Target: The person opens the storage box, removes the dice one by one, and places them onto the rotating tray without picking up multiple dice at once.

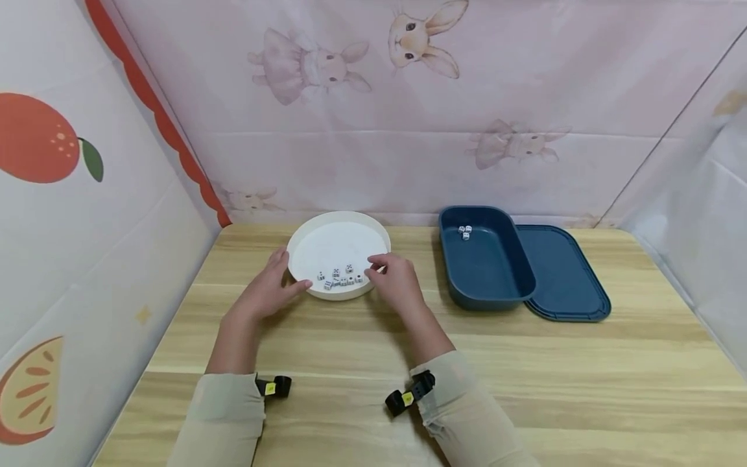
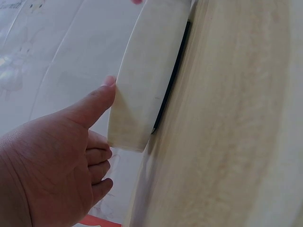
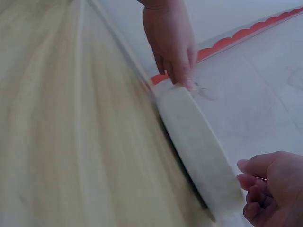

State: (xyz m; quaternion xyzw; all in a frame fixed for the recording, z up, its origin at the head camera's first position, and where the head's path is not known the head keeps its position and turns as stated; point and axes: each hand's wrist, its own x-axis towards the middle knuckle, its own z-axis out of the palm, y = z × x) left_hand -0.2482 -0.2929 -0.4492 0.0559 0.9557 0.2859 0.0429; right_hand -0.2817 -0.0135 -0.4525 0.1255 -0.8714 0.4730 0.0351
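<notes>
A round white tray (image 1: 338, 240) holds several small white dice (image 1: 336, 273) gathered near its front edge. My left hand (image 1: 270, 288) grips the tray's left side, thumb on the front rim and fingers round the outside. In the left wrist view that thumb (image 2: 109, 82) lies at the rim, fingers bent below. My right hand (image 1: 395, 280) is at the tray's right rim, thumb and forefinger slightly apart beside the dice. The right wrist view shows its fingers (image 3: 258, 198) loosely bent, with no die visible between thumb and forefinger.
To the right stands a deep blue box (image 1: 490, 285) with three dice (image 1: 465, 231) in its far left corner. Its blue lid (image 1: 569, 279) lies flat beside it, partly under the box's edge. A printed cloth wall (image 1: 350, 168) rises behind the wooden table (image 1: 327, 415).
</notes>
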